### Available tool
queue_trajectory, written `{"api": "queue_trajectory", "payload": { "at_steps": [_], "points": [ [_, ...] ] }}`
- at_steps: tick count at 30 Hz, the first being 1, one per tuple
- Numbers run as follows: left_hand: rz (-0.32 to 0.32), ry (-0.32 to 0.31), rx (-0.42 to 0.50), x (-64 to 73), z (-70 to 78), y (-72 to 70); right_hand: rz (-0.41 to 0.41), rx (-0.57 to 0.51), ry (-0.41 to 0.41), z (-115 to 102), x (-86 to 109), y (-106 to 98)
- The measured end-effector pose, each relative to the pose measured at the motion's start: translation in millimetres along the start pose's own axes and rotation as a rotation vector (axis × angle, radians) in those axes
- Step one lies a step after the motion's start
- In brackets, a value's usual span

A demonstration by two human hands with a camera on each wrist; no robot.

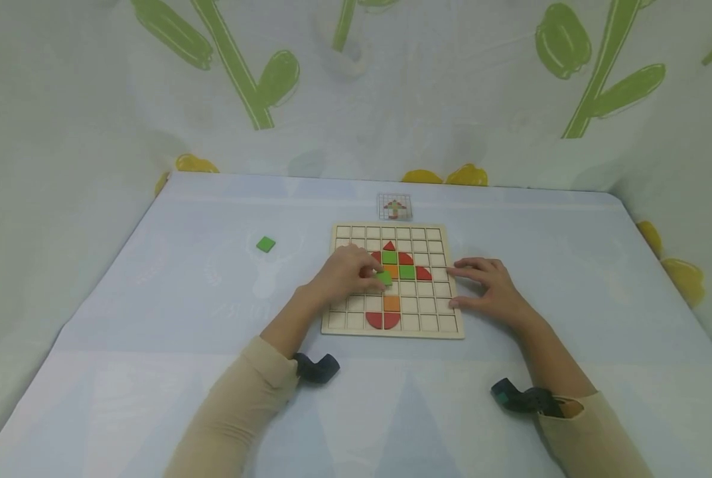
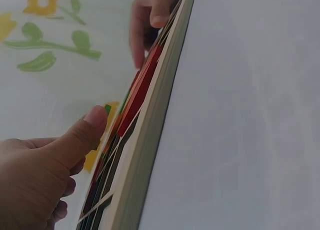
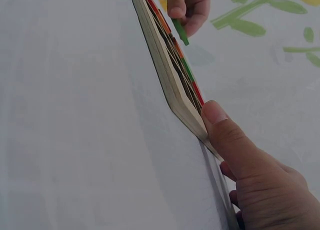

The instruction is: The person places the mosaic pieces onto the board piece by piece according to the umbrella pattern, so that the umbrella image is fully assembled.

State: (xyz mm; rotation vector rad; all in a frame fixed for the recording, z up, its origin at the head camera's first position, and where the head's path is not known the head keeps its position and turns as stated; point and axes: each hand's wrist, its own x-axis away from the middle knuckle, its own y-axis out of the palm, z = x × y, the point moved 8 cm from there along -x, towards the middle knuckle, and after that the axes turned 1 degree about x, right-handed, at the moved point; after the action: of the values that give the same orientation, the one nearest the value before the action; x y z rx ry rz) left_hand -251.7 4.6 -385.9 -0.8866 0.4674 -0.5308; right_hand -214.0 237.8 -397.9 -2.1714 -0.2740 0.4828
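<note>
My left hand [image 1: 345, 273] pinches a green square tile [image 1: 384, 278] between thumb and fingers, just over the middle of the wooden grid board [image 1: 397, 336]. In the right wrist view that green tile [image 3: 180, 32] stands tilted above the board's surface. The right hand [image 1: 488, 292] rests at the board's right edge, its thumb and fingertips touching the rim. On the board lie a red triangle [image 1: 389, 245], red quarter-round pieces [image 1: 392, 320], green squares [image 1: 407, 273] and orange squares [image 1: 392, 303]. Part of the pattern's left side is hidden behind the left hand.
Beyond the board lies a small pattern card [image 1: 394, 207] showing a red and green figure on a grid. A loose green square tile [image 1: 265, 244] sits on the white table [image 1: 152, 299] to the left. A patterned cloth [image 1: 427, 86] hangs behind the table.
</note>
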Motion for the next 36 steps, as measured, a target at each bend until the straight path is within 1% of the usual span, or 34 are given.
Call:
{"api": "queue_trajectory", "payload": {
  "at_steps": [5,7,12,18,20,23,29,31,33,36],
  "points": [
    [-0.022,0.048,0.004,-1.4,11.7,3.3,0.004,0.002,-0.006,0.1,0.1,-0.6],
    [-0.028,0.057,-0.002,-0.9,14.7,3.6,0.003,0.005,-0.008,0.4,-0.1,-0.6],
    [-0.025,0.053,-0.022,1.2,17.3,3.5,-0.003,0.006,-0.002,0.8,-0.6,-0.8],
    [-0.004,0.046,0.0,3.7,15.6,0.9,-0.003,0.003,0.003,0.1,-0.2,-0.9],
    [0.003,0.016,0.022,5.6,10.0,-1.1,-0.003,0.003,0.0,-0.6,-0.5,-0.4],
    [0.02,-0.039,0.057,10.5,-2.5,-6.7,-0.004,0.006,-0.001,-1.4,-1.2,0.1],
    [0.052,-0.152,0.045,22.4,-29.9,-21.6,-0.006,0.011,0.003,-1.6,-1.9,-0.4],
    [0.073,-0.188,0.045,27.0,-37.7,-28.5,-0.007,0.008,0.001,-1.9,-1.9,-0.6],
    [0.105,-0.206,0.036,31.7,-44.6,-36.3,-0.006,0.008,0.001,-1.9,-1.9,-0.7],
    [0.155,-0.214,0.011,38.7,-53.5,-48.4,-0.008,0.009,0.006,-1.3,-1.6,-0.2]
  ]
}}
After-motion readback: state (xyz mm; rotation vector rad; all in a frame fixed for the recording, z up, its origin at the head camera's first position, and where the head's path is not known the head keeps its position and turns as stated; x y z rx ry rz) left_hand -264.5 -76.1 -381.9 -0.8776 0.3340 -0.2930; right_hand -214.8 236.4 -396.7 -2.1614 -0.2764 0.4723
